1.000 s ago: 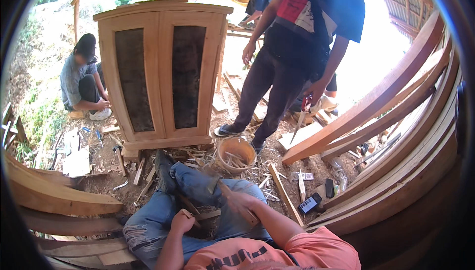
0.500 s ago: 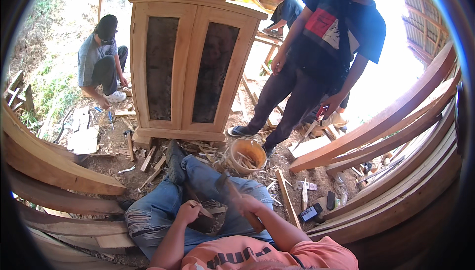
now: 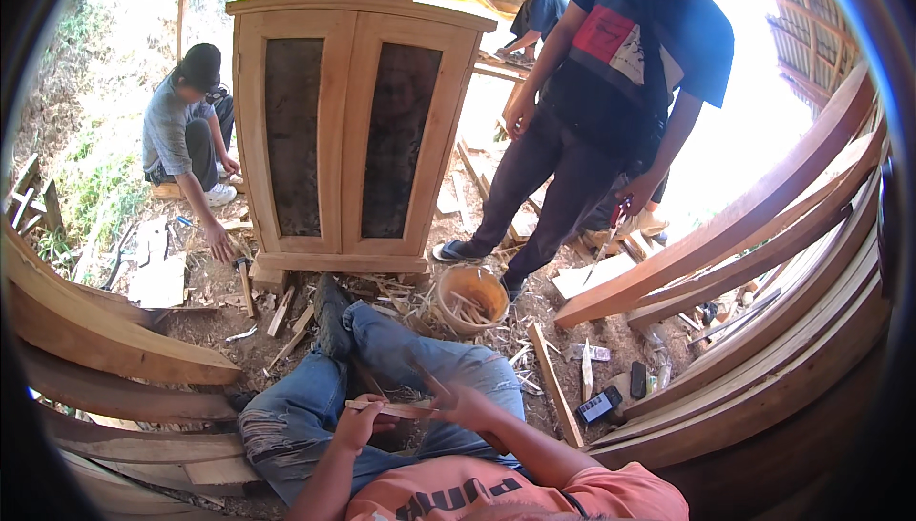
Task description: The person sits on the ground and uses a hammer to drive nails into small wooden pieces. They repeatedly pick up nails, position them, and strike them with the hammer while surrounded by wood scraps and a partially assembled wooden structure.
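My left hand point(image 3: 360, 423) is closed on one end of a short pale wood strip point(image 3: 401, 410), held level above my lap. Close to the strip's other end is my right hand point(image 3: 468, 406), its fingers partly blurred. It grips a wooden-handled tool point(image 3: 497, 442), whose handle shows below the palm. The tool's head is smeared by motion over my jeans point(image 3: 468, 361), so its kind is hard to make out. Whether the right fingers also touch the strip, I cannot tell.
Ahead stands a two-door wooden cabinet point(image 3: 345, 130), beside a bucket of wood scraps point(image 3: 472, 300). A co-worker point(image 3: 611, 111) stands at right; another point(image 3: 196, 130) squats at left near a hammer point(image 3: 246, 287). Curved timbers point(image 3: 124, 330) and long planks point(image 3: 763, 368) flank me.
The wood piece has been raised and now lies level between my hands. The tool's head has moved and blurred. At left, the squatting co-worker's arm has stretched toward the hammer.
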{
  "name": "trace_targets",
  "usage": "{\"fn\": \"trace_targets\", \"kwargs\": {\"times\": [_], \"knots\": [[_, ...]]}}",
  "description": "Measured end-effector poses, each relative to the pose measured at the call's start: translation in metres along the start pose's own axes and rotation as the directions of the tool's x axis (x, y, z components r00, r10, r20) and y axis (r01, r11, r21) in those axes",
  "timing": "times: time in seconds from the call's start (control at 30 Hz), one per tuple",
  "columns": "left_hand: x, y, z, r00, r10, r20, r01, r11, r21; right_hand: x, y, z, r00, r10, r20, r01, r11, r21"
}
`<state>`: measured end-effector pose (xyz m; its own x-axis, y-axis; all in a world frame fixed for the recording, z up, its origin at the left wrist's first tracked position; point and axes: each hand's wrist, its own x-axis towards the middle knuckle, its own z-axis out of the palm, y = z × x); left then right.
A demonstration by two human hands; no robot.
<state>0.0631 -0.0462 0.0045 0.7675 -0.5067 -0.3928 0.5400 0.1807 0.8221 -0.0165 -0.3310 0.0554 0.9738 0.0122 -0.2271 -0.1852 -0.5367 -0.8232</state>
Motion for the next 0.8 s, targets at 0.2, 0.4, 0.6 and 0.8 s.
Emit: {"fn": "trace_targets", "kwargs": {"times": [0.2,0.4,0.6,0.8], "knots": [[-0.028,-0.01,-0.002,0.998,0.032,-0.052,-0.039,0.99,-0.135,-0.002,-0.017,0.006,0.994,-0.065,0.087,0.068,0.997,-0.027],[-0.059,-0.009,-0.003,0.997,0.06,-0.055,-0.067,0.987,-0.143,-0.009,-0.028,0.002,0.992,-0.077,0.099,0.077,0.997,0.005],[-0.082,0.005,-0.042,0.988,-0.072,0.139,0.125,0.899,-0.419,-0.02,-0.053,-0.029,0.988,-0.075,0.133,0.09,0.99,-0.109],[-0.081,0.027,-0.022,0.927,-0.318,0.197,0.283,0.941,0.185,-0.026,-0.067,-0.053,0.966,-0.083,0.245,0.144,0.958,-0.246]]}}
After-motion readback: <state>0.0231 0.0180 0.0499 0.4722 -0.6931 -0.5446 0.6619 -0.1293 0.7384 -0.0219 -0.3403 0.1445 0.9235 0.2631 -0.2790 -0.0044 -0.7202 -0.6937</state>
